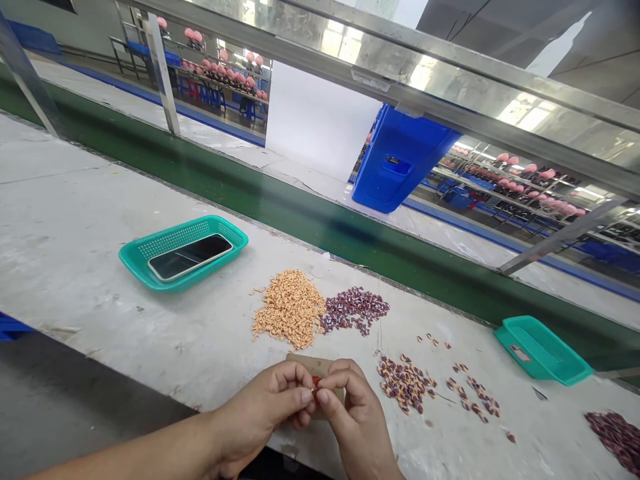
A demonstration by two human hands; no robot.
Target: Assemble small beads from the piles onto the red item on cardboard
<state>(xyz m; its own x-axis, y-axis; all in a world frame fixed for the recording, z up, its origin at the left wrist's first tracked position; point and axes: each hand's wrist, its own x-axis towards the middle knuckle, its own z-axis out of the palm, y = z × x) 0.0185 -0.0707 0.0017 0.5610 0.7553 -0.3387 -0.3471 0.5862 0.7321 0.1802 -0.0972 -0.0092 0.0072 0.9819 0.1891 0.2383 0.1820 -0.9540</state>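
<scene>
My left hand [265,403] and my right hand [355,410] meet at the table's front edge, thumbs and forefingers pinched close together. Something small and partly red shows between the fingertips, but its kind is too small to make out. Beneath them lies a flat tan block [313,364], mostly covered by the hands. Just beyond sit a heap of small tan pieces [289,310] and, touching its right side, a heap of small dark purple pieces [356,308]. To the right of my right hand is a pile of two-tone tan-and-purple pieces [406,385].
A green basket [131,259] holding a phone [193,257] stands at the left. Another green basket [537,347] is at the right, near dark reddish pieces [615,437]. A green belt [310,207] runs behind, with a blue bin [400,157] beyond, below a metal beam [350,73].
</scene>
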